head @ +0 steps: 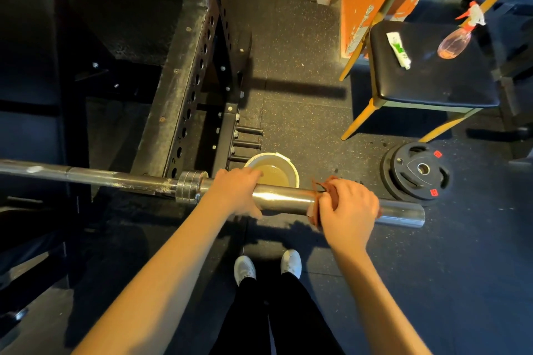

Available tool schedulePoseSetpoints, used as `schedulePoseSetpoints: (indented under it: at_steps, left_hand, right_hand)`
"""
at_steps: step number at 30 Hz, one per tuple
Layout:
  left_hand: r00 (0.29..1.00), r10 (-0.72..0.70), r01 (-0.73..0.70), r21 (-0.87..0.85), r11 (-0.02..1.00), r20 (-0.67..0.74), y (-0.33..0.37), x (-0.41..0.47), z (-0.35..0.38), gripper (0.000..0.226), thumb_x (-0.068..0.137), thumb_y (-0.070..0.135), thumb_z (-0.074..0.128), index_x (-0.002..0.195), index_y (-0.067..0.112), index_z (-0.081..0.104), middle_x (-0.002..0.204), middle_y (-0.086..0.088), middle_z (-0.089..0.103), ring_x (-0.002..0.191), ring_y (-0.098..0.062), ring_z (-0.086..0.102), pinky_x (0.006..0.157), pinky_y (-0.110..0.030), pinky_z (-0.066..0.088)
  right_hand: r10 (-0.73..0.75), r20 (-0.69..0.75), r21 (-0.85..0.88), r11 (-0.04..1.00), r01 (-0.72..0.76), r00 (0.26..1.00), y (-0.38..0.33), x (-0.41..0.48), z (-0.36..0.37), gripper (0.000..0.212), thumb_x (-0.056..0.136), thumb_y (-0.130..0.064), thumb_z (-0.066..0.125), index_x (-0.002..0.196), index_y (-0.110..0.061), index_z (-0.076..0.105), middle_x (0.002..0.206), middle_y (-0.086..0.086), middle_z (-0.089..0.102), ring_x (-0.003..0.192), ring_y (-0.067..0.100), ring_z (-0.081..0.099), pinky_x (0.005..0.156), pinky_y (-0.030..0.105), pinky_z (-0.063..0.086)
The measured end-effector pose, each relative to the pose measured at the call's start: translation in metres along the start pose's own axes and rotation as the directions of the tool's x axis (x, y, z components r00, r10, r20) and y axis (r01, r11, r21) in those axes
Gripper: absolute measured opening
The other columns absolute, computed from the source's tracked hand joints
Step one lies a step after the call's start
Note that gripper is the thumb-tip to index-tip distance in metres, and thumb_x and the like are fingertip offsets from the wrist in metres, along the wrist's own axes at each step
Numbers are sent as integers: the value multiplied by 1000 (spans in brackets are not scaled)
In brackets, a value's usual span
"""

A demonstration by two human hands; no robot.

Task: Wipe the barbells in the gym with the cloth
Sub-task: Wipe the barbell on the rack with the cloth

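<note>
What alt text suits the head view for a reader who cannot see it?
A person's right hand grips a reddish-brown cloth wrapped round the chrome end of a barbell, while the left hand holds the bar nearer its collar. On the floor below are a bucket of murky liquid and a weight plate.

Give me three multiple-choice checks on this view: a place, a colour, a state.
1. The spray bottle lies: A on the floor; B on the black seat; C in a bucket.
2. The cloth is: A reddish-brown; B white; C blue.
3. The right hand: A hangs free; B grips the cloth round the barbell sleeve; C holds a weight plate.
Answers: 1 B, it lies on the seat beside a tube. 2 A, reddish-brown folds show beside the hand. 3 B, its fingers curl over cloth wrapped on the sleeve.
</note>
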State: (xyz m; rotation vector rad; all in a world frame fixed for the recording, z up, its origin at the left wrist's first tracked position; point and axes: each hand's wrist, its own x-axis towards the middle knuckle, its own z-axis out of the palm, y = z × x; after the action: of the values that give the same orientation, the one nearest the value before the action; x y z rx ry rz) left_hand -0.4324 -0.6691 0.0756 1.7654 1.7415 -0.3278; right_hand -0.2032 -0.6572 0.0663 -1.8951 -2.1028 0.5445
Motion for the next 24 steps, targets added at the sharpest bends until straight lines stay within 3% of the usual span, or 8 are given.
schedulePoseSetpoints:
  at_steps: [3, 6, 8, 11, 13, 15, 19, 24]
  left_hand:
    - [999, 2, 1, 118, 993, -32, -1, 3, 4, 62, 78, 54, 69, 127, 22, 51, 112, 1, 65, 101, -18, 61, 95, -37, 47]
    - [973, 34, 0, 149, 989, -227, -2, -1, 17, 48, 78, 52, 68, 116, 25, 55, 102, 5, 66, 95, -15, 61, 93, -34, 42]
    - [944, 26, 25, 148, 989, -329, -1, -5, 26, 45, 79, 49, 69, 114, 25, 55, 103, 6, 65, 97, -16, 60, 95, -34, 37]
    - [889, 19, 55, 147, 988, -458, 5, -10, 37, 46, 69, 44, 80, 103, 19, 62, 94, 0, 67, 89, -21, 63, 88, -38, 41]
    - [859, 31, 51, 145, 988, -512, 5, -11, 41, 48, 56, 40, 88, 89, 16, 64, 79, -2, 66, 74, -23, 63, 77, -39, 45]
    - [840, 25, 55, 131, 990, -542, 4, -11, 44, 48, 52, 40, 89, 85, 15, 63, 75, -2, 65, 70, -23, 62, 75, -40, 47]
    - [845, 22, 46, 114, 992, -535, 5, -10, 45, 37, 67, 41, 78, 91, 18, 63, 82, 1, 65, 78, -21, 61, 86, -39, 42]
    - [947, 41, -25, 52, 998, -318, -3, -19, 24, 51, 85, 35, 67, 132, 23, 49, 127, 5, 56, 125, -17, 47, 118, -44, 6]
  right_hand:
    - [-146, 92, 47, 989, 142, 985, -28, -13, 11, 40, 90, -39, 39, 116, -24, 65, 123, -7, 60, 120, 17, 47, 107, 38, 27]
    - [-305, 130, 50, 952, 301, 943, -16, -12, 2, 46, 91, -41, 36, 121, -21, 65, 129, -5, 60, 122, 19, 48, 103, 34, 28]
    - [-270, 96, 11, 963, 270, 958, 4, -7, -6, 44, 91, -40, 38, 116, -20, 67, 122, -4, 63, 117, 20, 53, 100, 36, 34]
    - [-56, -17, -19, 998, 56, 998, 5, 3, -7, 38, 88, -40, 39, 101, -20, 69, 101, -2, 66, 101, 22, 57, 91, 40, 37]
    - [25, 52, -67, 998, -21, 998, -21, 7, 4, 32, 93, -41, 42, 101, -23, 67, 101, -4, 64, 102, 19, 53, 93, 39, 32]
    - [-73, 158, -64, 994, 84, 985, -44, 3, 15, 29, 97, -43, 48, 113, -25, 64, 114, -6, 62, 112, 17, 49, 100, 37, 28]
    - [-297, 166, 41, 955, 294, 940, -27, -7, 9, 45, 90, -47, 40, 120, -24, 64, 123, -7, 61, 116, 17, 51, 98, 33, 31]
    - [-98, 47, 13, 995, 98, 994, -14, 2, 7, 42, 88, -45, 38, 105, -21, 69, 105, -3, 67, 104, 21, 56, 93, 36, 34]
